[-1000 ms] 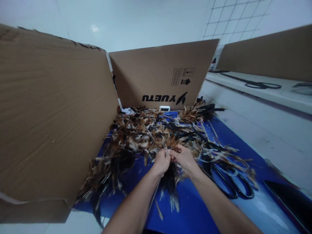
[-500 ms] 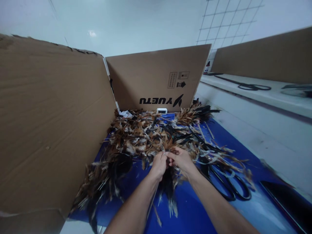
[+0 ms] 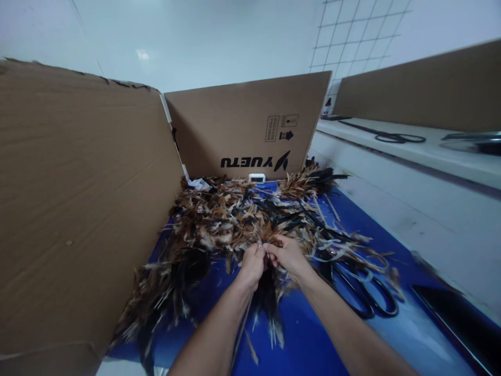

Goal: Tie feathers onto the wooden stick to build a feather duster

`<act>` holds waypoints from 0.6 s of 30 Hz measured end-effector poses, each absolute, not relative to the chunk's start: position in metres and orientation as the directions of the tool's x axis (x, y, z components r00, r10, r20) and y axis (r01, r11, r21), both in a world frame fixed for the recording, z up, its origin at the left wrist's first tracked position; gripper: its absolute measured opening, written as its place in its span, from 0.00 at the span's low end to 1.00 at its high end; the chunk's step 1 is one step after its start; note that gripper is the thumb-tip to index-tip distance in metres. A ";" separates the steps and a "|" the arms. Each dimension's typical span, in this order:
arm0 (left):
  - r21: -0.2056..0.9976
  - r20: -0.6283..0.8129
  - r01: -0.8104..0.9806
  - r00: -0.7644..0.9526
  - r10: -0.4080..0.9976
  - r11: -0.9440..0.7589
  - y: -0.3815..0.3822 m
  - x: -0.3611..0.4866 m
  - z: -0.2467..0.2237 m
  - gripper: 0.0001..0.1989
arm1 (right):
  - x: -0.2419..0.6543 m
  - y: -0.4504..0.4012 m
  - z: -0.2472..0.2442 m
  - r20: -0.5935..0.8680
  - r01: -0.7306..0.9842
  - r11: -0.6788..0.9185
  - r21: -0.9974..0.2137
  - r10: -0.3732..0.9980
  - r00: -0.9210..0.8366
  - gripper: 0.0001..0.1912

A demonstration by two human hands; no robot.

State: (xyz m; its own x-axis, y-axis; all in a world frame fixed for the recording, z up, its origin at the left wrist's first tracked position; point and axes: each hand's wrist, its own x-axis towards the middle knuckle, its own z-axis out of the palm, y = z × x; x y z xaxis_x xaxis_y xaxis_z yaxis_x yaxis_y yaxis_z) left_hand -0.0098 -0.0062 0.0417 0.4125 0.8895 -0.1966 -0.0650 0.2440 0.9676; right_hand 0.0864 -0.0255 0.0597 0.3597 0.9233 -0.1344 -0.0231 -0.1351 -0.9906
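Your left hand [image 3: 252, 263] and right hand [image 3: 287, 256] pinch a small bunch of brown-and-black feathers [image 3: 270, 290] — keep quills aligned, grip tight near their ends.

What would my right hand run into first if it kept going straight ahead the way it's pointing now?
Most likely the feather pile. The right hand points forward and slightly left, its fingertips already at the pile's near edge beside the left hand. The cardboard wall stands farther back, though depth is hard to judge.
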 end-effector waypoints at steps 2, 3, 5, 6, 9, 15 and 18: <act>0.967 -0.196 -0.069 0.421 0.886 0.247 -0.006 -0.010 0.041 0.13 | 0.087 -0.025 0.060 -0.155 -0.036 -0.152 -0.988 0.926 0.344 0.05; 0.966 -0.197 -0.072 0.421 0.885 0.250 -0.005 -0.010 0.041 0.13 | 0.087 -0.025 0.060 -0.171 -0.051 -0.164 -0.985 0.928 0.330 0.05; 0.963 -0.205 -0.075 0.417 0.886 0.258 -0.004 -0.011 0.042 0.13 | 0.088 -0.025 0.062 -0.204 -0.082 -0.188 -0.979 0.932 0.301 0.04; 0.962 -0.210 -0.077 0.411 0.887 0.263 -0.004 -0.011 0.042 0.12 | 0.089 -0.026 0.064 -0.213 -0.095 -0.194 -0.976 0.935 0.283 0.03; 0.954 -0.227 -0.097 0.385 0.895 0.284 -0.002 -0.013 0.044 0.10 | 0.094 -0.031 0.068 -0.182 -0.119 -0.156 -0.981 0.950 0.254 0.07; 0.939 -0.233 -0.160 0.352 0.907 0.303 0.000 -0.015 0.048 0.07 | 0.106 -0.047 0.059 0.057 0.144 -0.007 -0.990 0.898 0.437 0.09; 0.933 -0.219 -0.193 0.365 0.905 0.304 0.000 -0.016 0.048 0.08 | 0.104 -0.052 0.050 0.162 0.336 0.041 -0.941 0.927 0.339 0.09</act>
State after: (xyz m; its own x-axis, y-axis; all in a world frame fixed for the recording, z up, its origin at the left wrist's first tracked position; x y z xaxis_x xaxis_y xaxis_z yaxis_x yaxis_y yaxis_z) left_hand -0.0156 -0.0003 0.0482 0.3649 0.9050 -0.2189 -0.1929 0.3035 0.9331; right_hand 0.1036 -0.0516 0.0503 0.3388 0.9269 0.1617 0.3357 0.0415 -0.9411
